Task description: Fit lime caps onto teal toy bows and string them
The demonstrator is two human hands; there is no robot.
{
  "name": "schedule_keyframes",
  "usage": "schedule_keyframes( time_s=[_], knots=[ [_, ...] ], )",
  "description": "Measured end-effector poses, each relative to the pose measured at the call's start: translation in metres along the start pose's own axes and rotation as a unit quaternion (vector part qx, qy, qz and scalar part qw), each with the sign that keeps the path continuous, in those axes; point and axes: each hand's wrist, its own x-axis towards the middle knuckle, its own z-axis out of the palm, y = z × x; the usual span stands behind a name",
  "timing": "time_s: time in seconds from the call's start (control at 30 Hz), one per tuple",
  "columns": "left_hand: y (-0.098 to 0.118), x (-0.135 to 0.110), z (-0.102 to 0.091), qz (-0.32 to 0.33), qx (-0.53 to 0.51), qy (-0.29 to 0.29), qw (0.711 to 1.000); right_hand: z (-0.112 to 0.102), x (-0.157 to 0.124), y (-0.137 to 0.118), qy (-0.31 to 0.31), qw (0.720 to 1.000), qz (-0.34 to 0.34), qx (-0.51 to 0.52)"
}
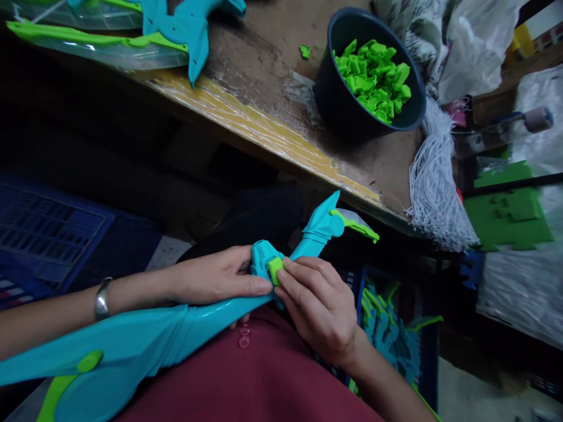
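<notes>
A long turquoise plastic toy (pixel 189 328), shaped like a bow or crossbow with green parts, lies slantwise across my lap and chest. Around its middle, near the raised turquoise handle block (pixel 263 253), my left hand (pixel 220 275) is closed, with the thumb along the top. Between the fingertips of my right hand (pixel 323 299) is a small green plastic piece (pixel 275 271), pressed against that block. The toy's far tip points up and to the right, with a clear and green limb (pixel 355 223) on it. My left fingers are partly hidden beneath the toy.
On the worn table (pixel 268 99) stands a dark bucket (pixel 323 99) full of green pieces; one loose green piece (pixel 304 51) lies beside it. Similar toys (pixel 176 29) lie at the back left. White strings (pixel 433 181) hang over the right corner. A blue crate (pixel 428 363) holds more turquoise parts.
</notes>
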Motion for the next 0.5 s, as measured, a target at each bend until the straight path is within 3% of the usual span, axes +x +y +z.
schedule_keyframes(
  time_s=[0.2,0.5],
  knots=[
    [0.005,0.001,0.003,0.03,0.05,0.023,0.998,0.005,-0.006,-0.003,0.012,1.0,0.015,-0.022],
    [-0.003,0.002,-0.002,0.025,0.196,0.061,0.978,0.014,-0.014,0.001,0.026,0.996,-0.039,-0.07]
  ],
)
